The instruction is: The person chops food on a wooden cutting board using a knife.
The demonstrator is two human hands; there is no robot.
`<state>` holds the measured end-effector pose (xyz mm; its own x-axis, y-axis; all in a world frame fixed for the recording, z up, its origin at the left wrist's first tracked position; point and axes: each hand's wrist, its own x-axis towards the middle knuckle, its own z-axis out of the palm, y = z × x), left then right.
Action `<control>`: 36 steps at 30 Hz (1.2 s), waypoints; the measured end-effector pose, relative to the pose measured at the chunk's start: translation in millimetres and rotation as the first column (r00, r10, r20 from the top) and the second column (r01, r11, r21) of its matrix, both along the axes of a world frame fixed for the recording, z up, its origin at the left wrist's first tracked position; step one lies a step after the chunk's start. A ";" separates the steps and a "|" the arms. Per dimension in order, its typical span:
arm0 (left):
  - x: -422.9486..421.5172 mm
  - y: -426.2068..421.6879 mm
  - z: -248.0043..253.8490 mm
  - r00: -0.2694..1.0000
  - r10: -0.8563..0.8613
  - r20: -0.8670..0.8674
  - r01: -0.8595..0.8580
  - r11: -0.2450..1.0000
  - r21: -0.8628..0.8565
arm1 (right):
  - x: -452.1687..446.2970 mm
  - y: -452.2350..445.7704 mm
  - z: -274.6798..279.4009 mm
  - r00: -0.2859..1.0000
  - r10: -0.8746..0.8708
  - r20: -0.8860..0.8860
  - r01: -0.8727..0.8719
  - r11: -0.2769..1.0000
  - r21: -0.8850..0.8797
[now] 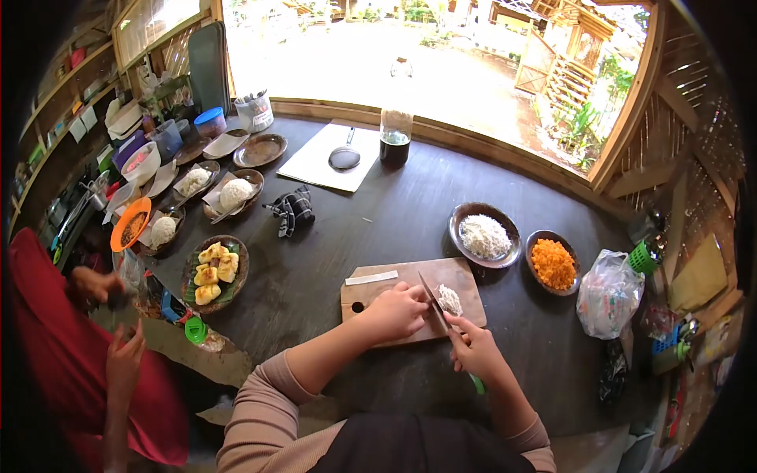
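Observation:
My right hand (475,351) grips a knife (432,295), its blade angled across the wooden cutting board (359,298). Right of the blade lies a small heap of thin white shreds (449,299). Close on the blade's left side, my left hand (397,309) has its fingers curled and pressed down on the board; what sits under them is hidden. A flat white strip (372,277) lies near the board's upper left. Beyond the board stands a brown bowl (514,251) of white shreds (484,236), beside another bowl (573,281) of orange shreds (553,264).
A plastic bag (610,295) sits at the right. Further left are a dark cloth (292,210), a plate of yellow pieces (208,273) and several rice plates. A bottle of dark liquid (395,146) stands by the window. At left, a person in red (87,370) works.

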<state>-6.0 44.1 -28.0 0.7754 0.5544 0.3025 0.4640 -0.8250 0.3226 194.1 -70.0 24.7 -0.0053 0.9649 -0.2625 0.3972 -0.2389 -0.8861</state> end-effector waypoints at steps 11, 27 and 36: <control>1.0 1.4 -1.2 0.999 -0.017 0.047 0.016 1.000 0.017 | 2.5 -0.9 -0.8 1.000 -0.011 -0.026 0.011 1.000 0.000; -0.3 0.6 -3.4 0.998 -0.032 0.060 0.032 0.999 0.004 | 3.5 -0.9 -6.7 0.999 -0.015 -0.037 0.014 1.000 -0.021; -1.5 -2.2 5.0 0.998 -0.011 0.068 0.012 1.000 -0.023 | -1.3 4.2 10.7 1.000 -0.014 0.004 0.014 0.997 -0.070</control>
<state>-7.5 41.9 -23.0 0.7600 0.5530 0.3415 0.4311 -0.8221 0.3718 192.8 -65.8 35.4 0.0089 0.9441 -0.3296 0.3967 -0.3059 -0.8655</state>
